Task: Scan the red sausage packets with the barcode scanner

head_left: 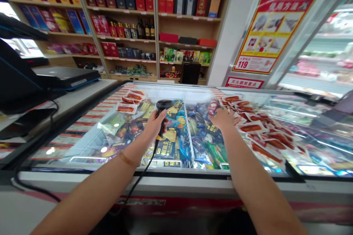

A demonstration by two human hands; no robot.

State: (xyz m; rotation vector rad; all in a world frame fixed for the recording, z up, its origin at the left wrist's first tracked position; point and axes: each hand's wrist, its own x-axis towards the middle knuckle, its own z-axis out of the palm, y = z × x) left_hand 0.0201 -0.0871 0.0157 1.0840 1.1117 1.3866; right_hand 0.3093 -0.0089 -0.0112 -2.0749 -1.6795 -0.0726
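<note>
Over a chest freezer [198, 206], left hand [158, 122] gripping a black scanner [164, 104], cord [156, 147] trailing across the rim [193, 181], right hand [222, 118] holding a red packet [213, 105], sausage packs [252, 127] crowding alongside, colourful bags [168, 147] lying below.

Your black barcode scanner [164, 103] stands roughly upright in your left hand [156, 123], head uppermost, its cable [154, 153] trailing down toward you. The small dark-red packet [213, 106], its print blurred, sits at your right hand's [223, 118] fingers.
</note>
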